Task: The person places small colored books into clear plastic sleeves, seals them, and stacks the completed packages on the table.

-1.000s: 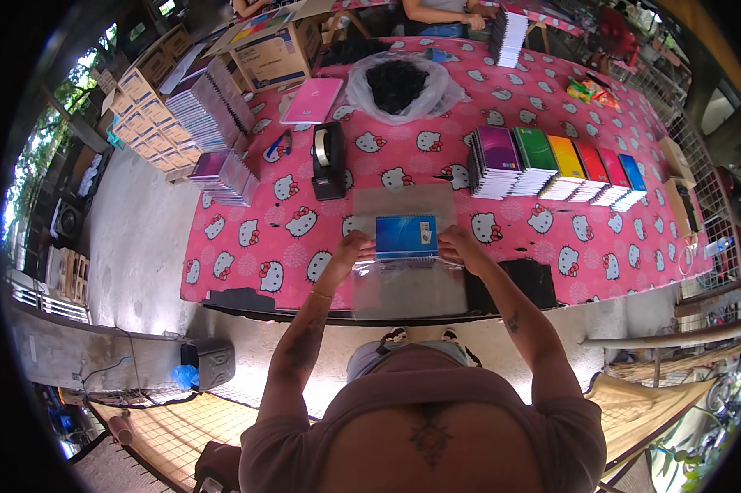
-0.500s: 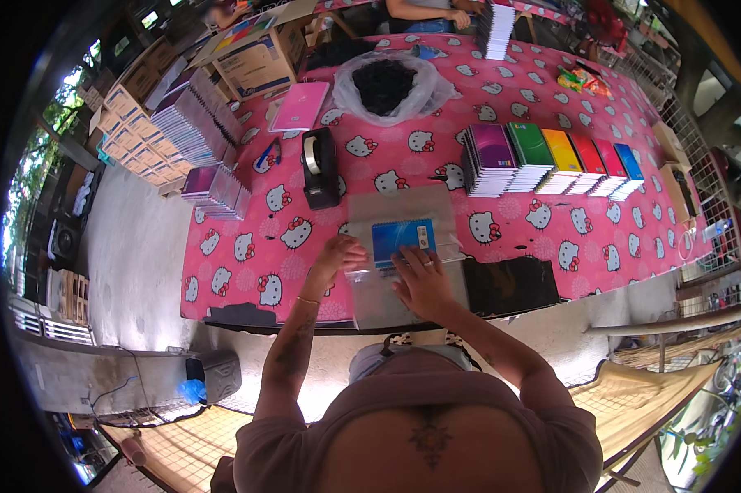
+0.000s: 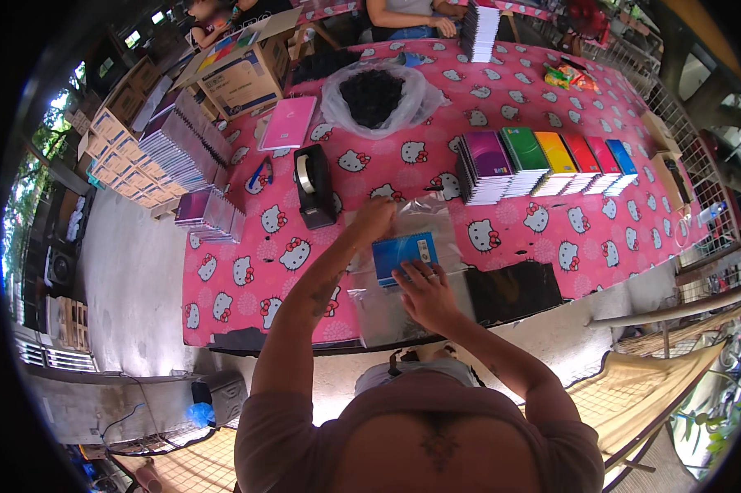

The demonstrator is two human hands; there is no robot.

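Note:
A blue spiral notebook (image 3: 397,249) lies on a clear plastic sheet (image 3: 378,316) near the table's front edge. My right hand (image 3: 426,294) rests on the notebook's lower right part, fingers stretched out flat. Just beyond the notebook's upper left corner, my left hand (image 3: 376,220) is closed on the far part of the plastic, which rises wrinkled there; its fingertips are partly hidden. A black tape dispenser (image 3: 315,193) with a roll of tape stands left of my left hand.
Stacked notebooks in several colours (image 3: 525,160) stand at the right. Wrapped notebook stacks (image 3: 185,140) and an open cardboard box (image 3: 243,78) are at the left. A bag of black material (image 3: 370,99) and a pink notebook (image 3: 288,123) lie farther back. Other people sit beyond the table.
My left hand has moved away from me, from beside the notebook to beyond its upper left corner, and the plastic's far part has lifted. My right hand stays on the notebook.

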